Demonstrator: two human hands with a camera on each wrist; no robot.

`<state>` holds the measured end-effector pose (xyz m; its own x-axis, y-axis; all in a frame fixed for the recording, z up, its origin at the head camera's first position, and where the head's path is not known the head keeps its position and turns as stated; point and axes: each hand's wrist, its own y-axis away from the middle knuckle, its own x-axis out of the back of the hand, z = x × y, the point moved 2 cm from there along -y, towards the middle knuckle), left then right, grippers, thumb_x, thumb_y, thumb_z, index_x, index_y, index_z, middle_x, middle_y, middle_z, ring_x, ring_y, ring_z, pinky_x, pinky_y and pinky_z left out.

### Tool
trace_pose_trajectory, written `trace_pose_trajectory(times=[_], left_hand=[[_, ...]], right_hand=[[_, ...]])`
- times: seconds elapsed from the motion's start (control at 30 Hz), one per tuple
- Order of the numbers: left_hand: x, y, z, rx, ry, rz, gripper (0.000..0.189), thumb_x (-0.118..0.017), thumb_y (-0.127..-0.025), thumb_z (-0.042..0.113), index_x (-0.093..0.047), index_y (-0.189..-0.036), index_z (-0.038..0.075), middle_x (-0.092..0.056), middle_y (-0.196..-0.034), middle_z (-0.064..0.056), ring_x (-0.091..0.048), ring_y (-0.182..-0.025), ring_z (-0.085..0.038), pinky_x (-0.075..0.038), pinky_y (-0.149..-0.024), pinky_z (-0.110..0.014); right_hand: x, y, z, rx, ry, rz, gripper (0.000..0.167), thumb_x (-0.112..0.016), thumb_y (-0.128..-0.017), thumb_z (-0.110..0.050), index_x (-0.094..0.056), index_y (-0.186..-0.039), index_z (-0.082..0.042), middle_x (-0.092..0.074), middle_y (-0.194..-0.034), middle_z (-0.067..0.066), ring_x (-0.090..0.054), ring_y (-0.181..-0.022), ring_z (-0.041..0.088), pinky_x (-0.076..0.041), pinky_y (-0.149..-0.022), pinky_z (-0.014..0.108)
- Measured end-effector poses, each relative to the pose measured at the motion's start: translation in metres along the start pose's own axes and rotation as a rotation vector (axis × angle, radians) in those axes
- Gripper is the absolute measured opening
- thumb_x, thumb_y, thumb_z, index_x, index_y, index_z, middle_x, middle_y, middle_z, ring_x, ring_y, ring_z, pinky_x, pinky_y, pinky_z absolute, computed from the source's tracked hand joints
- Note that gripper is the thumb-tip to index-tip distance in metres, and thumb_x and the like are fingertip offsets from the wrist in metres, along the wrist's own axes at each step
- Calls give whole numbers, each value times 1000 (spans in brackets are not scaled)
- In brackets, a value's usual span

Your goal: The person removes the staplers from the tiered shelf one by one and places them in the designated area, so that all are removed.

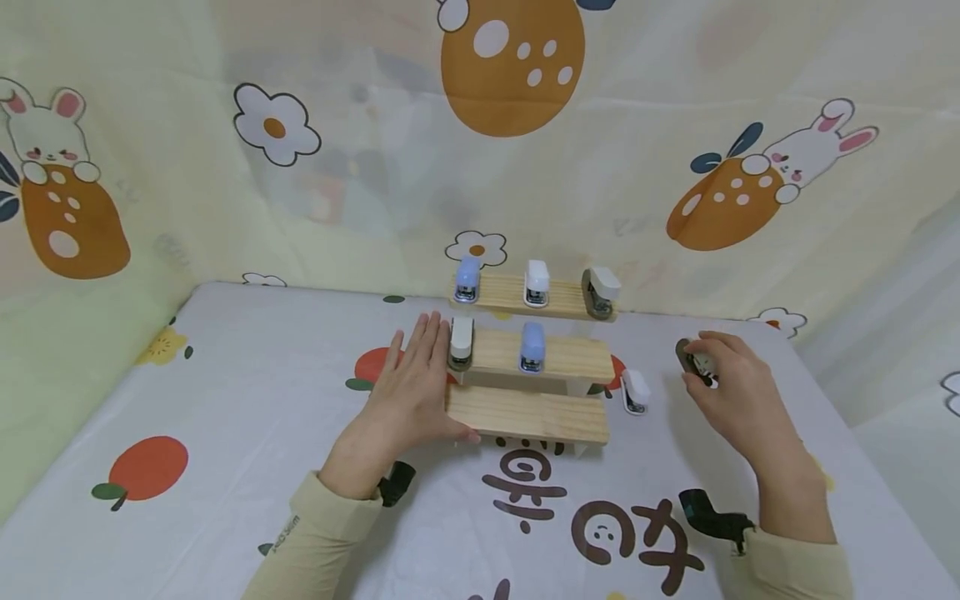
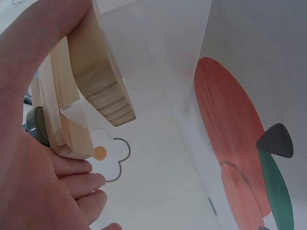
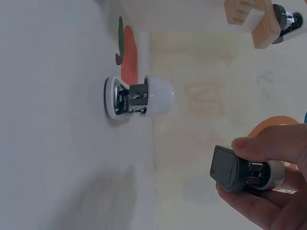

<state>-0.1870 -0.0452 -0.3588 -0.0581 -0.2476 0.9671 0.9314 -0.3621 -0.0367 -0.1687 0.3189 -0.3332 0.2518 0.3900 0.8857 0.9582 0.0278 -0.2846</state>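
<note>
A small stapler with a dark grey-green base and pale top (image 3: 230, 170) is pinched between the thumb and fingers of my right hand (image 1: 738, 392), raised right of a three-step wooden rack (image 1: 528, 415). My left hand (image 1: 412, 383) lies along the rack's left end with straight fingers, its thumb (image 2: 43, 38) at the lowest step. Near those fingertips, a white stapler with a dark base (image 1: 461, 343) stands on the middle step, beside a blue stapler (image 1: 532, 346). A white stapler (image 1: 635, 392) stands on the tablecloth between the rack and my right hand.
The top step carries a blue stapler (image 1: 467, 279), a white stapler (image 1: 536, 283) and a white stapler with a dark grey base (image 1: 600, 292). Behind the rack hangs a patterned cloth (image 1: 375, 208). Printed fruit and lettering mark the white tablecloth (image 1: 247, 400).
</note>
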Motion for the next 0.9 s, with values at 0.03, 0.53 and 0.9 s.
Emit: trace_pose_trajectory(times=[0.03, 0.53, 0.9], left_hand=[[0, 0, 0, 0, 1, 2, 148, -86, -55, 68, -6, -158, 0, -2, -167, -15, 1, -156, -29, 0, -126, -50], [0, 0, 0, 2, 12, -2, 148, -87, -55, 68, -5, -158, 1, -2, -167, -15, 1, -156, -29, 0, -126, -50], [-1, -1, 1, 3, 17, -10, 149, -87, -55, 67, -4, -158, 1, 0, -168, -14, 3, -156, -28, 1, -126, -49]], right_hand=[[-1, 0, 2, -3, 2, -7, 29, -68, -85, 2, -61, -112, 11, -47, -136, 37, -46, -120, 56, -46, -90, 69], [-15, -3, 25, 12, 8, -136, 33, -61, -85, 2, -58, -116, 14, -47, -134, 39, -43, -123, 58, -38, -97, 70], [-23, -1, 35, -25, 13, -243, 33, -59, -85, 5, -55, -116, 15, -43, -136, 41, -38, -127, 60, -35, -102, 69]])
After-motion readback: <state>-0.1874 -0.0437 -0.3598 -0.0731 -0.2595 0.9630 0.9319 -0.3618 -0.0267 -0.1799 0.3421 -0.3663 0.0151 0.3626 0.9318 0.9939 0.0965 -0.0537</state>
